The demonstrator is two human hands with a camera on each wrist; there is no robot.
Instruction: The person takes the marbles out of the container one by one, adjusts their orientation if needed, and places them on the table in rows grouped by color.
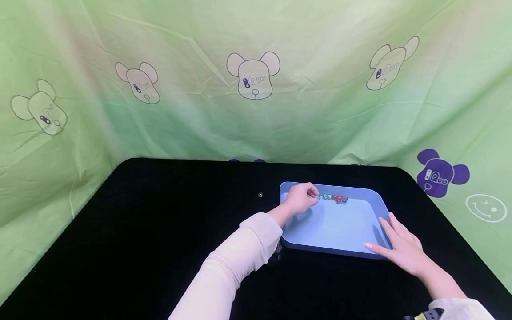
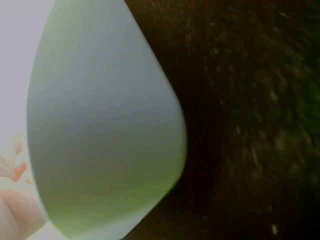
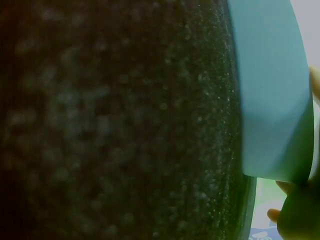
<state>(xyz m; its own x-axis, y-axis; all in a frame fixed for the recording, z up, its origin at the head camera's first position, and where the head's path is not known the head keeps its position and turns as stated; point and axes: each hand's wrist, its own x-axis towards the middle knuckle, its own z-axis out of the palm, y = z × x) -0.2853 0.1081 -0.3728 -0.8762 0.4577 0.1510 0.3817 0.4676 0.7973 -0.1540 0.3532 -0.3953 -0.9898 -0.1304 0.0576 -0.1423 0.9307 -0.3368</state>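
A shallow blue tray [image 1: 344, 226] lies on the black table, its outer wall filling much of both wrist views. Inside, near its back wall, small shiny round pieces like glass marbles sit in a line: green ones [image 1: 327, 196], then a red cluster [image 1: 339, 198] to their right. My left hand [image 1: 301, 198] reaches over the tray's left side, its curled fingertips pinching a small bluish marble-like piece [image 1: 317, 197] at the line's left end. With fairly straight, spread fingers, my right hand [image 1: 404, 246] rests on the tray's front right corner.
One more small marble-like piece [image 1: 260, 194] lies on the black table [image 1: 140, 231], left of the tray. A small dark object [image 1: 278, 249], hard to make out, is by the tray's front left corner. Green printed cloth [image 1: 192, 115] hangs behind and at both sides.
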